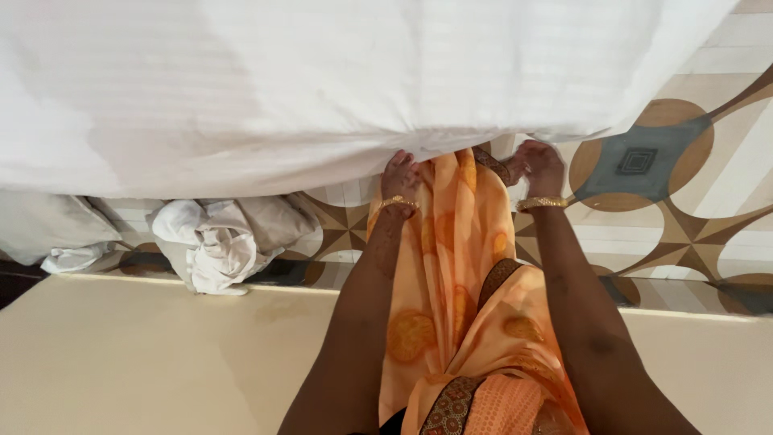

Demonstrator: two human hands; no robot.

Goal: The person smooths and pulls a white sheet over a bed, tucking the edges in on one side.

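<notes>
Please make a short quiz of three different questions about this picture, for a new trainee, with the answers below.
1. True or false: both hands reach the lower edge of the white sheet.
2. What lies on the patterned floor to the person's left? A) a crumpled white cloth B) a red bucket C) a broom
3. Fill in: each wrist wears a gold ____.

Key
1. True: the left hand and the right hand both touch the sheet's edge, fingers partly hidden under it.
2. A: the crumpled white cloth lies below the sheet's edge.
3. Bangle: one at the left wrist, one at the right.
</notes>
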